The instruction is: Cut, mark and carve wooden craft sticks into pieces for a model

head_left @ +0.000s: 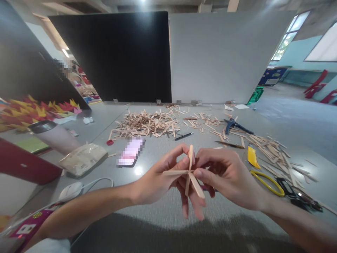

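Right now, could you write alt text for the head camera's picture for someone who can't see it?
A person's left hand holds a four-armed piece of wooden sticks over a gray table, the right hand close at its middle. Beyond lie a heap of loose sticks, a phone and a dark pen.

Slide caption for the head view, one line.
Left hand and right hand hold a star of flat, pale wooden sticks above a grey tabletop.

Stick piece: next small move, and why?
Probably pinch the stick piece at its centre with the right hand while the left hand steadies it: its strips meet there, and the right thumb is close by.
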### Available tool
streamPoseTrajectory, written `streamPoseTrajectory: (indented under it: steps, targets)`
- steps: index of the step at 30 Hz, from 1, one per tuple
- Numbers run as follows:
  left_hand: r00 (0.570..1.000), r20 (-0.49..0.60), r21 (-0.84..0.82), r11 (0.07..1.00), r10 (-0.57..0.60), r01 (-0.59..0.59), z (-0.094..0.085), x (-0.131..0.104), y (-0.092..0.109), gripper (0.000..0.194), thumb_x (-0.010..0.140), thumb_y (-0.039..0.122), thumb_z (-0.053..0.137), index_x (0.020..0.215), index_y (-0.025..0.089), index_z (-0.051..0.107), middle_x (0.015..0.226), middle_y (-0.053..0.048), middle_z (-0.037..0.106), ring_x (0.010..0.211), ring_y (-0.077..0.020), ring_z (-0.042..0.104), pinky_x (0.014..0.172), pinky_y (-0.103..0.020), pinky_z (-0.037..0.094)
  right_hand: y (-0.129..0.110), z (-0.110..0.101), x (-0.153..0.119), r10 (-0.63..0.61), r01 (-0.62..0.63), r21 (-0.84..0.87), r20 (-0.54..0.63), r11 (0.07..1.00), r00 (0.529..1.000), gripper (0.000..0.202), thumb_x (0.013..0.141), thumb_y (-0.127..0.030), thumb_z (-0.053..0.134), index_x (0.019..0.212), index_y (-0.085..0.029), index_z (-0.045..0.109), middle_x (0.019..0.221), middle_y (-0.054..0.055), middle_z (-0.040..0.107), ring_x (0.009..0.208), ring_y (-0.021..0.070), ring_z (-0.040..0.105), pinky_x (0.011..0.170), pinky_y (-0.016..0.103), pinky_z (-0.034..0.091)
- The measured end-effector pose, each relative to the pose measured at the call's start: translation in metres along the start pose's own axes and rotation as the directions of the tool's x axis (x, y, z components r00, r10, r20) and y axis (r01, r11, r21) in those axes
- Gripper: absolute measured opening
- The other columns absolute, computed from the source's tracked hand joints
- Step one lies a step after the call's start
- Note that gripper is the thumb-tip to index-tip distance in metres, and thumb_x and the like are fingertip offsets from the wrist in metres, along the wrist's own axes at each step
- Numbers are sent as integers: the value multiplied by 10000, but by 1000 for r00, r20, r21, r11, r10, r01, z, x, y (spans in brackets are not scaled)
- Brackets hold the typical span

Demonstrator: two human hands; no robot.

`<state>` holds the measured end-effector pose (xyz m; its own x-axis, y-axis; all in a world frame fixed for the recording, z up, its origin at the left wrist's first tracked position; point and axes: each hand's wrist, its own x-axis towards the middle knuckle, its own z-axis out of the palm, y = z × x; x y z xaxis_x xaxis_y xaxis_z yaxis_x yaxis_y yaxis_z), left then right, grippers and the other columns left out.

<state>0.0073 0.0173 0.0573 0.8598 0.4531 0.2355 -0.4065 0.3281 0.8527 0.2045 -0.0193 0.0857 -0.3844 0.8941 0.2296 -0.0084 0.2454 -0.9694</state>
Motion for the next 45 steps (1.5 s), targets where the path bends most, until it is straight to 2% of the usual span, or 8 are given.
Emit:
streamPoseTrajectory:
  steps: [5, 13, 22, 26, 32, 38, 42, 45]
  targets:
    - [999, 50, 25, 1000, 12, -13, 1, 1, 0, 229, 1178, 433, 362, 1055, 255, 437, 788, -34, 794, 699, -192, 821, 484, -154, 531, 3, 5, -1, 24, -22, 94, -23, 995, 999, 336, 929, -428, 837, 789, -161, 689, 662, -26, 625, 488, 70, 578, 437, 158, 529]
    - [996, 74, -33, 998, 48, -45, -1, 1, -6, 225, 1156, 448, 460, 1057, 246, 468, 822, -42, 806, 749, -206, 829, 537, -192, 577, 6, 10, -2, 71, -72, 251, 12, 965, 997, 277, 876, -357, 908, 816, -182, 702, 633, -33, 685, 531, 127, 715, 498, 183, 603]
    - [997, 71, -13, 999, 39, -38, -1, -1, -5, 214, 1151, 433, 483, 1081, 231, 501, 855, -47, 812, 715, -205, 830, 557, -209, 605, 7, 9, -4, 114, -110, 201, -10, 973, 993, 395, 885, -490, 875, 779, -169, 670, 687, -10, 664, 582, 105, 653, 550, 198, 574]
    - [997, 65, 6, 999, 38, -38, 1, 0, -3, 228, 1152, 466, 453, 1081, 251, 485, 832, -44, 812, 695, -198, 821, 525, -186, 568, 2, 9, -3, 93, -88, 187, -18, 978, 995, 324, 870, -397, 902, 797, -189, 665, 678, -30, 662, 530, 116, 661, 492, 204, 571]
    - [992, -111, 65, 996, 68, -61, -1, 1, 1, 271, 1147, 471, 496, 1299, 253, 546, 867, -58, 811, 757, -208, 815, 629, -259, 628, 1, 9, 0, 53, -42, 96, -121, 994, 991, 263, 939, -403, 834, 834, -196, 711, 572, -25, 688, 464, 132, 664, 441, 204, 559]
    - [966, -226, 185, 979, 125, -84, 2, -4, 6, 355, 1057, 377, 660, 1335, 156, 657, 892, -99, 797, 778, -227, 790, 664, -306, 646, 2, 10, -2, 44, -44, 4, -206, 999, 978, 267, 977, -406, 777, 841, -177, 756, 633, 5, 730, 506, 121, 683, 473, 201, 580]
    - [952, -270, 291, 955, 144, -62, 5, -1, 6, 401, 1054, 485, 679, 1250, 135, 700, 782, -73, 768, 668, -182, 752, 587, -253, 630, 2, 9, -2, 50, -46, 31, -144, 998, 988, 252, 995, -384, 756, 850, -178, 745, 637, 6, 731, 522, 122, 690, 478, 197, 571]
    - [949, -264, 432, 901, 173, -44, 4, 3, 7, 454, 1061, 538, 641, 948, 114, 761, 694, -81, 734, 637, -187, 737, 571, -262, 638, 3, 6, 0, 39, -41, -18, -123, 999, 992, 280, 1002, -403, 744, 827, -185, 741, 626, -4, 709, 520, 126, 678, 478, 209, 564]
